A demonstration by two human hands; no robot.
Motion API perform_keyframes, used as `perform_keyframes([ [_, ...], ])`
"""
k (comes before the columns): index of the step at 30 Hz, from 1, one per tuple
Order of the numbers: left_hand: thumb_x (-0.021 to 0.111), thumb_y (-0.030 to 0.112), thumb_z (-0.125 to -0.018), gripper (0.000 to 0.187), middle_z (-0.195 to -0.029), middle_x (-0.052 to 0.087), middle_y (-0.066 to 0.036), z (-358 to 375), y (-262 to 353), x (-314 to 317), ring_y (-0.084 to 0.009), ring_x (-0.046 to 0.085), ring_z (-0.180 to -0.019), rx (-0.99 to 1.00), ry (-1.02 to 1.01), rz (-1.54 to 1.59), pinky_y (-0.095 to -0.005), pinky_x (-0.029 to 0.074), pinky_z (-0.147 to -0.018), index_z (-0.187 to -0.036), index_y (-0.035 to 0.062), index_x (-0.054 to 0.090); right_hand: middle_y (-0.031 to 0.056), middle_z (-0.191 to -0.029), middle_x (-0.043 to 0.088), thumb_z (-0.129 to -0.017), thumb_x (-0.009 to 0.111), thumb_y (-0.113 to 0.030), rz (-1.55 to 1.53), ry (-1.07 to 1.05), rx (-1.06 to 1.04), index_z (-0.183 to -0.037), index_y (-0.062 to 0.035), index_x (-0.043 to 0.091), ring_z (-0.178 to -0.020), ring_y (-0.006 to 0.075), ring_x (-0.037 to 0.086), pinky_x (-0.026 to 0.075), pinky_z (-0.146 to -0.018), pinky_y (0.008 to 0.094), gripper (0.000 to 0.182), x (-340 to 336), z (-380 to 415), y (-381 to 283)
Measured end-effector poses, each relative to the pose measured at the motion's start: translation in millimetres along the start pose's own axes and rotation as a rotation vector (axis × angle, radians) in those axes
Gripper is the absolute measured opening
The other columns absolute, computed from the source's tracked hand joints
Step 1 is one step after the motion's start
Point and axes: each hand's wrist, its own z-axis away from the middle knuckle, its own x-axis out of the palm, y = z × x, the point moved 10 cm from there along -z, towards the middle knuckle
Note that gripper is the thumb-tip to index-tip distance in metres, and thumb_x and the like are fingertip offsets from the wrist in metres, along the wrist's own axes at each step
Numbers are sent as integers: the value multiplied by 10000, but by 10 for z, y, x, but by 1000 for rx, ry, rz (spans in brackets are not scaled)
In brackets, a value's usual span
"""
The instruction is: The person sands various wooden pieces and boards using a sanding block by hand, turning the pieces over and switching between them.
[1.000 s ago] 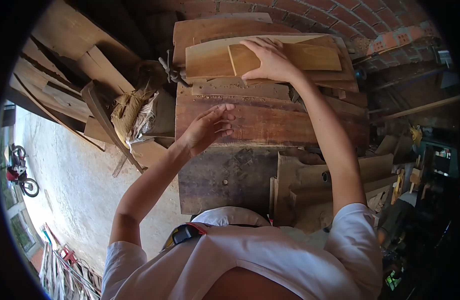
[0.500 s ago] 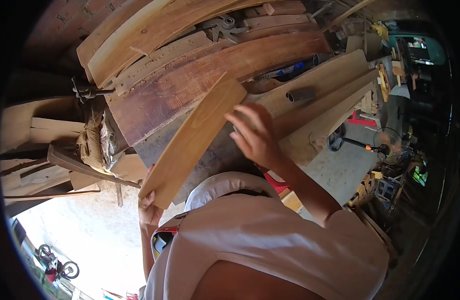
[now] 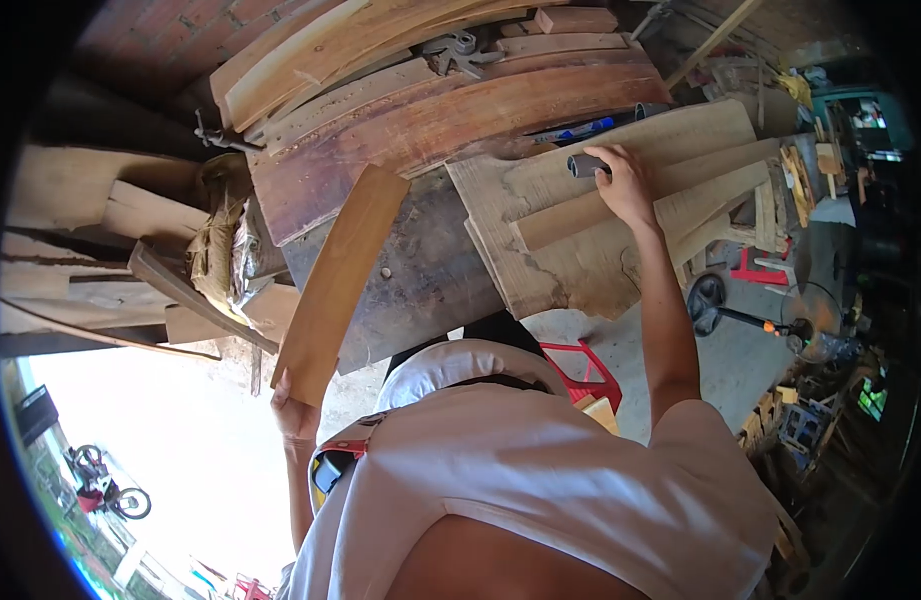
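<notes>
A long, flat light-brown board is held near its lower end by my left hand, and its far end lies over the dark work surface. My right hand is closed on a short dark tube, fingers over its right end. The tube lies on a wide, rough-edged plank, with a narrower strip of wood just below it.
Reddish-brown planks and a metal clamp part lie at the back. A blue marker is behind the tube. On the right stand a red stool and a fan. Wood pieces are stacked at left.
My right hand has left the board's upper end and moved right to the dark tube, taking hold of it. The board in my left hand has swung more upright, toward the left.
</notes>
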Motion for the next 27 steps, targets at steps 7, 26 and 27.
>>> perform_keyframes([
  [7, 617, 227, -943, 635, -1456, 425, -215, -748, -121, 880, -389, 419, -1358, 93, -141, -167, -645, 308, -1129, -1461, -11, 338, 108, -1222, 620, -789, 623, 6, -127, -79, -95, -1174, -109, 664, -1161, 334, 553, 420, -1029, 401, 404, 133, -116, 27],
  [26, 590, 339, -957, 304, -1150, 644, -95, -2586, 717, 2355, -319, 652, -1001, -19, -329, -164, -515, 607, -697, -1172, 126, 601, 124, -1229, 625, -802, 642, -4, -111, -135, 79, -1215, -113, 639, -1173, 331, 564, 431, -1028, 389, 428, 45, -39, 5],
  [27, 570, 338, -975, 284, -1155, 634, -88, -2764, 774, 2437, -303, 622, -1055, 1, -286, -144, -525, 584, -780, -1164, 128, 602, 121, -1236, 621, -803, 641, -6, -142, -143, 92, -1219, -120, 637, -1166, 329, 566, 423, -1032, 387, 432, 53, -34, 12],
])
